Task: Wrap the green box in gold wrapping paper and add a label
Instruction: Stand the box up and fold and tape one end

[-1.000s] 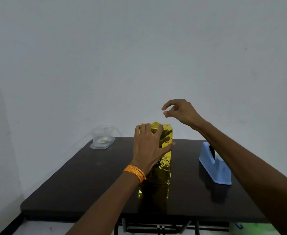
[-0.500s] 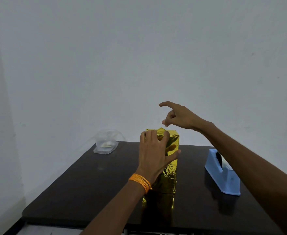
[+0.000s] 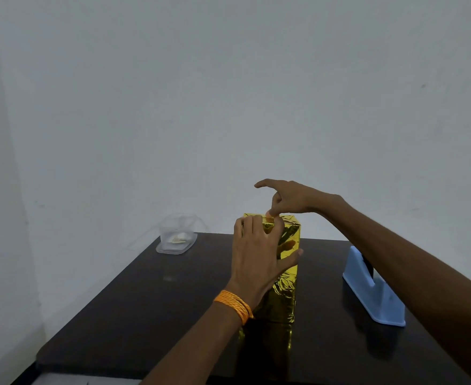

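The box wrapped in gold paper (image 3: 285, 290) stands upright in the middle of the dark table (image 3: 145, 304). My left hand (image 3: 256, 259), with an orange band on its wrist, grips the box's upper part, fingers curled over the top edge and thumb across the near face. My right hand (image 3: 291, 197) hovers over the top of the box. Its thumb tip and curled fingers touch the top fold, and the index finger points out to the left. Nothing shows between its fingers. No green of the box shows.
A light blue tape dispenser (image 3: 373, 290) stands on the table to the right of the box, under my right forearm. A clear plastic container (image 3: 176, 238) with something pale inside sits at the far left corner, against the white wall.
My right hand has come down from above the box onto its top edge, and its index finger has straightened. My left hand has kept its hold on the box.
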`<state>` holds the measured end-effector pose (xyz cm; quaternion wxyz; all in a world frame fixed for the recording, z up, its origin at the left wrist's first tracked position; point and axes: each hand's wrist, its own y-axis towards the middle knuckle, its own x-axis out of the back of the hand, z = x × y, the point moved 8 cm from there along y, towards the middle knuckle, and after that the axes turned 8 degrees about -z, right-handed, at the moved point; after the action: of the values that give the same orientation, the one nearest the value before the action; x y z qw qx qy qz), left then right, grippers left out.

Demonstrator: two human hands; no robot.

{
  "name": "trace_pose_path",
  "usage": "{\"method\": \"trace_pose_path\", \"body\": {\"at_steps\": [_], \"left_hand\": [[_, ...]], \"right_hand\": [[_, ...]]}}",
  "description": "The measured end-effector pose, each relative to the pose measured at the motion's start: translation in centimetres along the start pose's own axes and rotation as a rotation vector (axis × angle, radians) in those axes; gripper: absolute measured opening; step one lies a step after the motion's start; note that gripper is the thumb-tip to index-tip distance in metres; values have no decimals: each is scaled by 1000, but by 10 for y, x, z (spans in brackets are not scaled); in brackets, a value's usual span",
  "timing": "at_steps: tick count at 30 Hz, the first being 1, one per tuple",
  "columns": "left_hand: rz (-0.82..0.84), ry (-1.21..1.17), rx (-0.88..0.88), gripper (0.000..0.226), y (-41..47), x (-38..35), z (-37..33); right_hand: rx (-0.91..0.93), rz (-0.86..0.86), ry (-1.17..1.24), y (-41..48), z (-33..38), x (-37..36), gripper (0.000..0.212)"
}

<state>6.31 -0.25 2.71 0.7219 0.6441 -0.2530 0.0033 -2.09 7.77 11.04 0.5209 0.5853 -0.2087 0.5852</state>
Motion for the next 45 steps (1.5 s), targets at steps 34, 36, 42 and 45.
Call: {"method": "trace_pose_path", "body": {"at_steps": [34, 36, 42, 45], "left_hand": [[198, -625, 571, 54, 51, -6, 66], [385, -837, 756, 55, 56, -35, 80], [736, -1126, 1039, 54, 37, -81, 73], [722, -1260, 1137, 50, 37, -84, 67]], "right_hand": [[-631, -144, 944, -49, -71, -62, 39], [-628, -140, 958, -49, -71, -64, 42], [-615, -180, 1006, -51, -71, -65, 37], [-620, -194, 1002, -52, -71, -65, 41]]}}
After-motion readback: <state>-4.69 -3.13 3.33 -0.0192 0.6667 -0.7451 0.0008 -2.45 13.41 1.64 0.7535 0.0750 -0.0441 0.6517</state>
